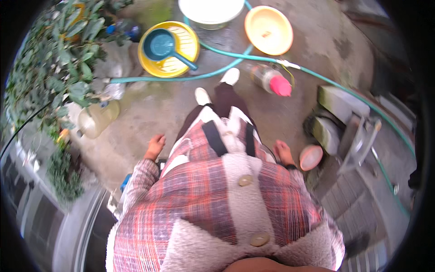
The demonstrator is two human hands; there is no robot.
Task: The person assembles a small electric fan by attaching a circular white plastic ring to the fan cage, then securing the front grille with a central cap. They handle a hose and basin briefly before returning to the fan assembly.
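Observation:
My left hand (155, 146) hangs beside my plaid jacket, over the concrete ground, fingers loosely bent and apart; I see nothing in it. On the other side, my right hand (283, 152) hangs low with loosely curled fingers and no visible object in it. The nearest thing to it is a small pink bowl (311, 157) on the ground. Ahead of my white shoes lies a yellow basin (194, 65) with a dark teal dipper (159, 44) in it. To its right are a white basin (212, 10) and an orange basin (268, 31).
A teal hose (317, 75) loops across the ground ahead and down the right. Near my feet lies a clear bottle with a pink cap (280, 85). Leafy plants (54, 68) and a yellowish jug (96, 120) stand left. Stone blocks (337, 103) and a metal frame (360, 144) are right.

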